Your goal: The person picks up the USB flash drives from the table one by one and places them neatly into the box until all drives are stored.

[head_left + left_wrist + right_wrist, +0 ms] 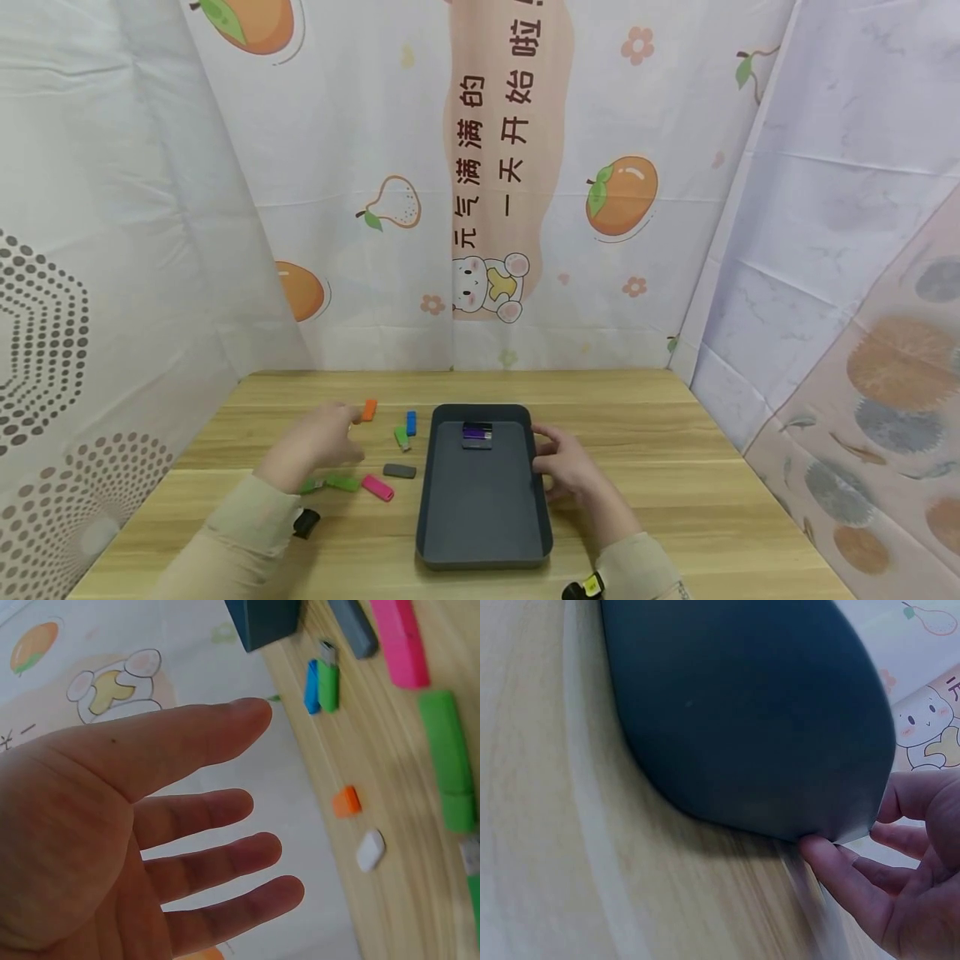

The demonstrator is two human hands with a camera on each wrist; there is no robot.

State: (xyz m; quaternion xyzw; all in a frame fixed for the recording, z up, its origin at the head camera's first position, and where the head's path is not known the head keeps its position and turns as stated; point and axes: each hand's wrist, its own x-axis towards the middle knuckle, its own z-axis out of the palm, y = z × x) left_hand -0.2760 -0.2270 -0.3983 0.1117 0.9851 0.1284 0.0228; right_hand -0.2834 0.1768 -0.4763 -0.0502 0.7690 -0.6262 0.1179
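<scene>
My left hand (pixel 318 442) hovers over the left of the table with fingers spread and nothing in them. Around it lie USB flash drives: an orange one (pixel 369 410), a blue one (pixel 411 423), a green one (pixel 402 438) with its metal plug bare, a grey one (pixel 400 471), a pink one (pixel 377 487) and a green one (pixel 342 482). A white one (pixel 370 850) shows in the left wrist view. At the dark grey tray (pixel 483 517), my right hand (pixel 566 467) grips the right side, thumb against the outer wall. Purple (pixel 477 434) and grey (pixel 477 444) drives lie inside its far end.
The wooden table (pixel 660 467) ends at a printed curtain (pixel 360 275) at the back. More patterned cloth hangs along both sides. Another green drive (pixel 311 486) lies partly under the left wrist in the head view.
</scene>
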